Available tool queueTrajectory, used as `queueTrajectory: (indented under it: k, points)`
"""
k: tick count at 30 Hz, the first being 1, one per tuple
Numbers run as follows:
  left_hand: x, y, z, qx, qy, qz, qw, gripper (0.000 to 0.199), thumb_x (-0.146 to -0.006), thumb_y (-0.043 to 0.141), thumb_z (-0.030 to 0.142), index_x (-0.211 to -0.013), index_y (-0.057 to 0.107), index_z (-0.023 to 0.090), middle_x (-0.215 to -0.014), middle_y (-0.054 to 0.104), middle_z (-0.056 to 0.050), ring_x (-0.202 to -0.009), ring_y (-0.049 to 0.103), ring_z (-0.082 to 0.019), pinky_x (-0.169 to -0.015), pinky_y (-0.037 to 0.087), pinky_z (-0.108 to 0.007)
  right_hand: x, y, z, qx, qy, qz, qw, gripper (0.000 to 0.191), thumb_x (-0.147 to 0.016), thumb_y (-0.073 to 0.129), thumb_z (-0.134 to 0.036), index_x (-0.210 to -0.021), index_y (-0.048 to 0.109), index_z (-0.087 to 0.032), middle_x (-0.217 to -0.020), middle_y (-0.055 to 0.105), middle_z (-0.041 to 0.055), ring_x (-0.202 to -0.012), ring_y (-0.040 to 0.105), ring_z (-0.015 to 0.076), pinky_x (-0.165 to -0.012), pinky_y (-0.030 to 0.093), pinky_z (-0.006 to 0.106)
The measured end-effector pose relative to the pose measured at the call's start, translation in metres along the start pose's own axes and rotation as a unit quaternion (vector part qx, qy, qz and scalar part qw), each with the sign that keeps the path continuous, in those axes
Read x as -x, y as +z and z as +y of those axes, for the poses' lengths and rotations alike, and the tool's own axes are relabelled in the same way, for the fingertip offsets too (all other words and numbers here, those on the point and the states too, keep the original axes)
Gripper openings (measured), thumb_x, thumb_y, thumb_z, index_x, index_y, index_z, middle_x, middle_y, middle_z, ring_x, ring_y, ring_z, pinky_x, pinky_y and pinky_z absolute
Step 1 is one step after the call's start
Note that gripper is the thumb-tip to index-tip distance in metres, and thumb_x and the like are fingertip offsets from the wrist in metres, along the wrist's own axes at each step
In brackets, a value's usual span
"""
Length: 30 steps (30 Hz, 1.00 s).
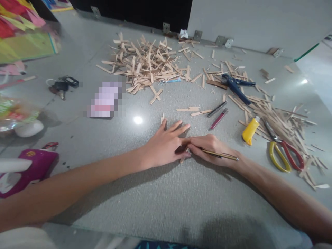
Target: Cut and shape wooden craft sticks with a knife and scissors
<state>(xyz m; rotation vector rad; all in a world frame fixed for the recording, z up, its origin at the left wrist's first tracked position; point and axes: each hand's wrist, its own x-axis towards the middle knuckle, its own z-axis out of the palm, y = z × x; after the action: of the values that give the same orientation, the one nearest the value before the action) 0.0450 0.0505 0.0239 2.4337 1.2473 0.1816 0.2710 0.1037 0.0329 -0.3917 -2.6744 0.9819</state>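
Near the middle of the grey table [145, 204], my left hand [167, 145] lies with some fingers spread and its thumb and index close to a small wooden stick [182, 160], mostly hidden under the hand. Whether those fingers pinch the stick is unclear. My right hand [209, 148] touches my left fingertips and is closed around a pencil [227, 156], whose back end points right. The pencil's tip is hidden between the hands. Another stick tip [162, 118] shows just beyond my left hand.
Wooden sticks [147, 64] are heaped at the back, more [280, 116] at right. Scissors [280, 147], a yellow cutter [250, 130], blue pliers [237, 88] and two pens [218, 118] lie right. A blurred phone-like object [105, 99], keys [62, 85] and a purple case [43, 166] lie left.
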Motion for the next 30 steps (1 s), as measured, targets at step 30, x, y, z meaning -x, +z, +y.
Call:
queueTrajectory:
  k: [30]
  points:
    - [-0.0004, 0.0034, 0.0001, 0.030, -0.005, 0.006, 1.000, 0.052, -0.105, 0.066, 0.058, -0.149, 0.066, 0.032, -0.177, 0.035, -0.016, -0.165, 0.025, -0.048, -0.122, 0.008, -0.090, 0.0015, 0.0071, 0.0043, -0.073, 0.067, 0.112, 0.989, 0.044, -0.114, 0.048, -0.029, -0.074, 0.060, -0.018, -0.056, 0.060, -0.0053, -0.045, 0.051, 0.0049, -0.050, 0.039, 0.018]
